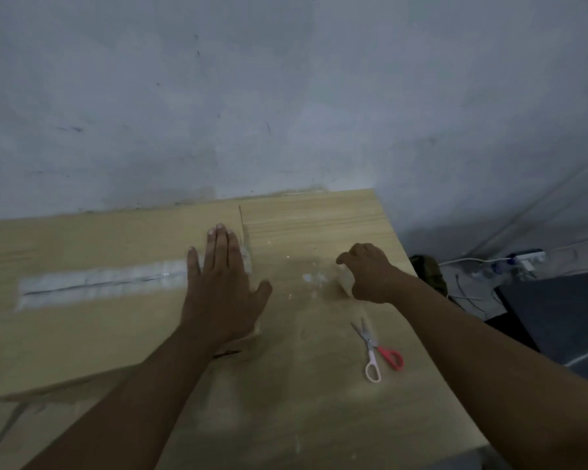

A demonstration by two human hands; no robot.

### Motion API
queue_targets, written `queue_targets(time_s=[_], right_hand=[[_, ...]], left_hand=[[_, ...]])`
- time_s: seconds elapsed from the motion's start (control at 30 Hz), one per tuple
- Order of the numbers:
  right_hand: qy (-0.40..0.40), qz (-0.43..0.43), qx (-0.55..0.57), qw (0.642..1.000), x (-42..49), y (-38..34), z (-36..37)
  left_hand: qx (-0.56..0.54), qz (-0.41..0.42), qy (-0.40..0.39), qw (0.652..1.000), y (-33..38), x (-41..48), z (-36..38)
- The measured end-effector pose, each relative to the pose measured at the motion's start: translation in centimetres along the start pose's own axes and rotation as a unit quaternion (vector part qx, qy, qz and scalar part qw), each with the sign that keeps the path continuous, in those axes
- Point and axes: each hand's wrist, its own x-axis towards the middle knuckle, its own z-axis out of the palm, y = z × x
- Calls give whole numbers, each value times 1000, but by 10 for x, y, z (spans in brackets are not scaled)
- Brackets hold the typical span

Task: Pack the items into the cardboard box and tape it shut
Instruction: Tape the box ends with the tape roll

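The closed cardboard box (82, 334) lies on the wooden table (319, 418) at the left. A strip of clear tape (99, 283) runs along its top seam towards the right edge. My left hand (221, 286) lies flat with straight fingers on the box top, pressing on the right end of the strip. My right hand (367, 273) hovers over the table to the right of the box, fingers curled round a blurred, translucent tape roll (343, 282), mostly hidden by the hand. The items are out of sight.
Scissors (377, 351) with one red and one white handle lie on the table near its right edge. A grey wall stands right behind the table. On the floor at the right are a power strip (523, 262) with cables and a dark object (557, 317).
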Motion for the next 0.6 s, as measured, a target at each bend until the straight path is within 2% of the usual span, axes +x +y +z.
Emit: queue_targets(time_s=[0.13, 0.23, 0.43, 0.6], right_hand=[[-123, -25, -56, 990, 11, 15, -8], [-96, -44, -87, 991, 18, 26, -8], [-58, -69, 64, 994, 20, 41, -19], [41, -80, 118, 989, 10, 30, -57]], left_hand=[[-30, -9, 13, 999, 1, 3, 1], [-37, -28, 4, 999, 0, 9, 0], [-37, -33, 1, 999, -1, 14, 1], [-34, -29, -2, 999, -2, 13, 1]])
